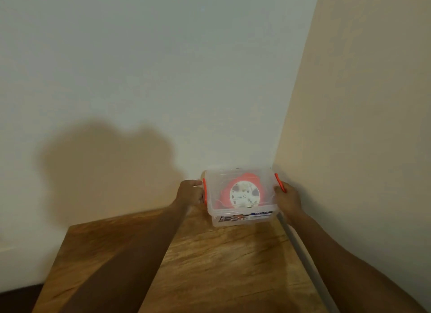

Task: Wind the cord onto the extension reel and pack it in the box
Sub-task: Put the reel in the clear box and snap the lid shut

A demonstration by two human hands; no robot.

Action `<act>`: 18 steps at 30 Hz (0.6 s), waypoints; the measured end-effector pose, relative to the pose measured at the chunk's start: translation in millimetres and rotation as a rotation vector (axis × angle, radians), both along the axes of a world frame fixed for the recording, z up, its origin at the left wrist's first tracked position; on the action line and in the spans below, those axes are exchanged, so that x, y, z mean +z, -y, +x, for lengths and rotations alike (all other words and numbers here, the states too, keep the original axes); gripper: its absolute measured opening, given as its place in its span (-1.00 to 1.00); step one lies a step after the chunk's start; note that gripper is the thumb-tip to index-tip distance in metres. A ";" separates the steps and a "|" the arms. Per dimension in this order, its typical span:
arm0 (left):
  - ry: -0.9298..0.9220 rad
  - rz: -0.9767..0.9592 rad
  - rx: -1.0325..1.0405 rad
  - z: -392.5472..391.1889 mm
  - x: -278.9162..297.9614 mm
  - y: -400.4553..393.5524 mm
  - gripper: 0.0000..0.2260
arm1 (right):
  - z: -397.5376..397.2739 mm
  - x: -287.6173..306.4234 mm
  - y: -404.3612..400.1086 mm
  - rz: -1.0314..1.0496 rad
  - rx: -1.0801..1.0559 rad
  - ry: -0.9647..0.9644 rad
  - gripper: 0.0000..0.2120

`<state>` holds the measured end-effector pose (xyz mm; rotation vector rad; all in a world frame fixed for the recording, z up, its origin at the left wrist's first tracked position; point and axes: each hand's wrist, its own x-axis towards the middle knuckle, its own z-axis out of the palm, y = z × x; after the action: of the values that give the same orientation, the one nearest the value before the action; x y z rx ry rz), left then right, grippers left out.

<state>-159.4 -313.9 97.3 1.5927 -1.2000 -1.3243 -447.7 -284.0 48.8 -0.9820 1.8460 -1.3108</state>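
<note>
A clear plastic box (215, 210) with its lid on and orange side clips stands at the far right corner of the wooden table (210, 261). Inside it, seen through the lid, lies the orange extension reel (243, 193) with a round white label on top. My left hand (190, 192) grips the box's left end at the orange clip. My right hand (288, 199) grips the right end at the other clip. No loose cord shows outside the box.
The table sits in a room corner, with a pale wall behind the box and a beige wall (361, 126) close on the right. A grey strip (303, 259) runs along the table's right edge. The table's left edge drops to dark floor.
</note>
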 end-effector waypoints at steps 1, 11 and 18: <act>0.016 -0.003 0.006 -7.6 0.0 5.9 -0.71 | -6.1 0.8 5.0 0.007 -0.006 -0.001 -0.79; 0.327 0.062 -0.059 -53.3 -46.0 17.2 -0.84 | -28.8 -30.9 26.8 0.077 0.057 -0.081 -0.64; 0.389 0.016 -0.092 -56.0 -58.6 17.7 -0.76 | -25.6 -39.4 30.5 0.028 0.081 -0.169 -0.60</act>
<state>-215.4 -331.6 38.8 1.8841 -1.5113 -1.1103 -473.3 -314.5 9.4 -1.1709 1.9226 -1.1821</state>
